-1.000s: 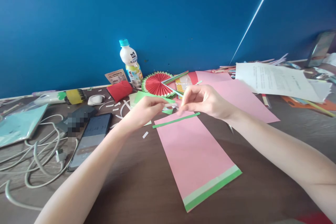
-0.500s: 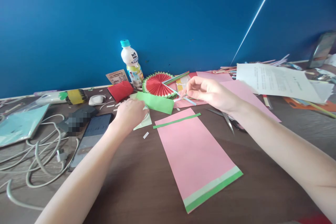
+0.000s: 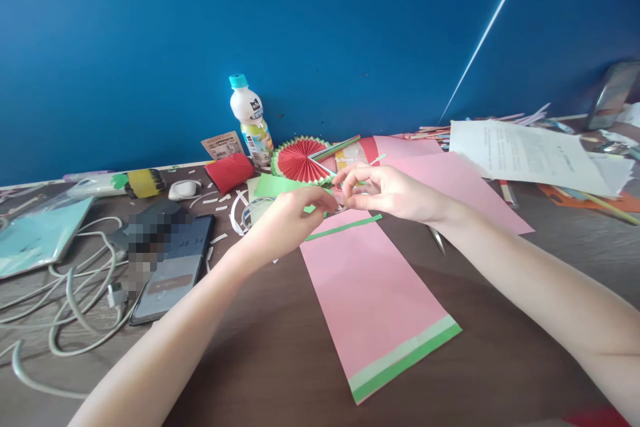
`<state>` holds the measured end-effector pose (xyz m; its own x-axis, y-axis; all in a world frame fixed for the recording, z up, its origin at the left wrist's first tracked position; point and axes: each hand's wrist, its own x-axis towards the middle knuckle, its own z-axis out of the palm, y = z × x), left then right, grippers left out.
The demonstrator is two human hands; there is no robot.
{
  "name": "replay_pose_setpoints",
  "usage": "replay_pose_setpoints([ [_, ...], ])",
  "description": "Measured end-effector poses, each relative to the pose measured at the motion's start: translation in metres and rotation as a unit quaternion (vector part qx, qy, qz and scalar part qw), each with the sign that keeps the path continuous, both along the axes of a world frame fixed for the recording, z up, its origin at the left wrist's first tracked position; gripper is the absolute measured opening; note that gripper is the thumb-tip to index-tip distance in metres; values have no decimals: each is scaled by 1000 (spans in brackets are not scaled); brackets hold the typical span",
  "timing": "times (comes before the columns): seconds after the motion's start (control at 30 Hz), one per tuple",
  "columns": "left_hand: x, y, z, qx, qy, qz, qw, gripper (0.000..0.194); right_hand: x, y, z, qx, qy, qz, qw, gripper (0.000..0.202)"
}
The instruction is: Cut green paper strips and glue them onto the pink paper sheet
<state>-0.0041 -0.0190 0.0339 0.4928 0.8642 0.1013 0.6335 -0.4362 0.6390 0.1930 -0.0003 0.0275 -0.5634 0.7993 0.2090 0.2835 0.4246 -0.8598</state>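
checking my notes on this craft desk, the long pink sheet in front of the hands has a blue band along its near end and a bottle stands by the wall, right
Not quite. In the head view the pink sheet has a green band along its near end, not a blue one, edged by a paler green stripe. The rest holds: the sheet lies in front of the hands, and the bottle stands by the blue wall.

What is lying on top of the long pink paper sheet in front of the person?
On the pink paper sheet a thin green strip lies across its far end; pale and green bands edge its near end. The left hand hides the strip's left end and that corner.
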Motion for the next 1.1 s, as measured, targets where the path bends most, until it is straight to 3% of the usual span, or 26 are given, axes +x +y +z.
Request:
replay_pose_setpoints([
  [0.13, 3, -2, -1, -55, -30, -9, 998, 16, -2, 1, -4, -20, 21, 1, 1000, 18],
  [0.4, 4, 3, -11, -64, -93, 59, 992, 21, -3, 0, -4, -84, 36, 13, 996, 19],
  [0.6, 4, 2, -8, -79, -59, 24, 995, 11, -5, 2, -8, -14, 51, -4, 999, 15],
  [0.73, 1, 3, -5, -73, -56, 32, 995, 13, 0, 8, -7, 42, 51, -62, 996, 21],
  [0.8, -1, 5, -6, -81, -62, 36, 994, 13, 8, 14, -4, 74, 12, -108, 991, 22],
  [0.87, -3, 8, -8, -87, -73, 40, 993, 13, 20, 20, -1, 74, -105, -140, 982, 15],
  [0.93, -5, 11, -11, -85, -81, 50, 992, 13, 31, 24, 1, 38, -301, -139, 943, 7],
  [1.0, -6, 13, -13, -83, -85, 65, 991, 13, 39, 26, 3, -17, -474, -148, 868, 8],
  [1.07, -7, 16, -14, -84, -94, 78, 989, 12, 41, 26, 3, -54, -574, -151, 803, 10],
  [1.1, -8, 16, -14, -86, -97, 83, 988, 12, 41, 26, 2, -60, -599, -148, 785, 11],
])
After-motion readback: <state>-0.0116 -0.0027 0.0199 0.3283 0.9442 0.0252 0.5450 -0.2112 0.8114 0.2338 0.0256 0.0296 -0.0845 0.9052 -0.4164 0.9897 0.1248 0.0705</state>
